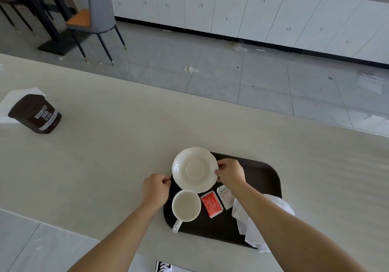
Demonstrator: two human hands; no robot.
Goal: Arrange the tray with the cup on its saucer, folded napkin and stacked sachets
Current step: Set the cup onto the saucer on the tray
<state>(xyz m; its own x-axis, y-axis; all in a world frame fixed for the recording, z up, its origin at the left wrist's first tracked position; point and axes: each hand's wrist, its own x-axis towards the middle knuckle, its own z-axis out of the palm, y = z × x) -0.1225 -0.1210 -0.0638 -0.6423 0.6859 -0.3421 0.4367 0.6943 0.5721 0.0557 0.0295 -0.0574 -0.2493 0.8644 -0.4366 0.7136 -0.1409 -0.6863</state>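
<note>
The white saucer (194,170) sits at the far left corner of the dark tray (263,172), its right rim pinched by the right hand's (230,173) fingers (219,167). The left hand's (155,189) fingers (166,180) are curled on the tray's left edge. The cup (186,206) stands nearer, with a red sachet (211,204), a white sachet (226,196) and a crumpled napkin (244,215) to its right. Far left on the desk (105,145), a tub (35,114) reads "HERSHEY'S COCOA".

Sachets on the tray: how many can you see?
2: a red sachet beside the cup, and a white sachet right of it, partly under the right forearm. More may be hidden.
</note>
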